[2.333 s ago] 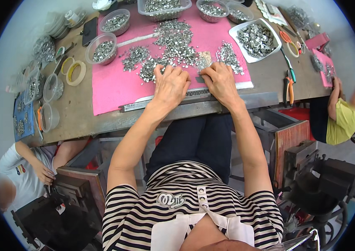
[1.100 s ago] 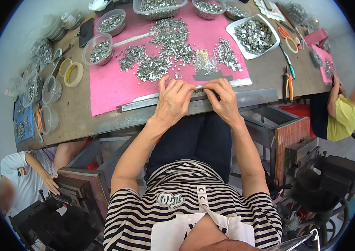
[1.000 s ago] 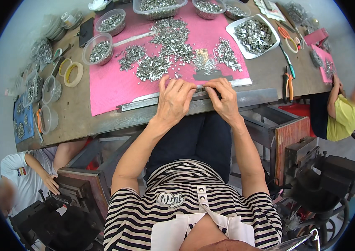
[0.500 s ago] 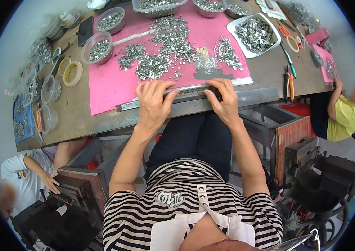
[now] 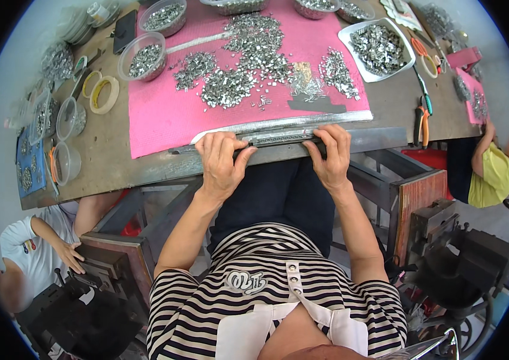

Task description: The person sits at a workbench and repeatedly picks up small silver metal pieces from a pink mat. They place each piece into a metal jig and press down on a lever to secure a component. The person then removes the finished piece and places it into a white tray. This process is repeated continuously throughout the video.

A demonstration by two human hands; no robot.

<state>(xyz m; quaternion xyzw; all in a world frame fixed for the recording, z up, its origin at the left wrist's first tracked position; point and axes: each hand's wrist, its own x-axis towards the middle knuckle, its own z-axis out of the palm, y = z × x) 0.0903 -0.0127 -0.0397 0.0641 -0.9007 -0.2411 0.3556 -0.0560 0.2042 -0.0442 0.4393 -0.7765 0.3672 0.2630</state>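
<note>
At the table's front edge lies a narrow dark metal strip with a row of small pieces along it. My left hand grips its left end between thumb and bent fingers. The right end is pinched the same way by my right hand. Just beyond the strip runs a silver band along the near edge of a pink mat. Heaps of small shiny metal pieces lie on the mat, with slim pins beside a dark flat strip.
Clear tubs of metal pieces and a white dish stand around the mat. Tape rolls lie left, orange-handled pliers right. Two other people sit at either side, one in a yellow top, one in white.
Both hands and the strip have come toward me, away from the silver band and onto the table's front edge. The whole view has shifted slightly. Both hands keep their grip.
</note>
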